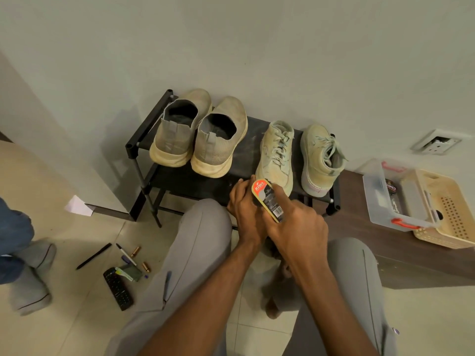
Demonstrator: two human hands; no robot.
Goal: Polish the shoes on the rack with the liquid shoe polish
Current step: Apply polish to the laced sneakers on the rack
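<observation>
We are holding the polish bottle [268, 200] just in front of the rack [185, 176], our right hand [298, 224] gripping its body while our left hand [246, 209] is curling around its top. All four shoes [276, 152] are sitting on the rack, looking dull; polishing seems not yet begun.

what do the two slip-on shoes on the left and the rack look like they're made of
Slip-on shoes: apparently grey knit fabric uppers, matte, with a woven texture showing at the heels; thick cream soles look like foam or rubber. Rack: black tubes with a dull sheen, probably painted metal, with plastic-looking corner joints; its shelf material is unclear.
</observation>
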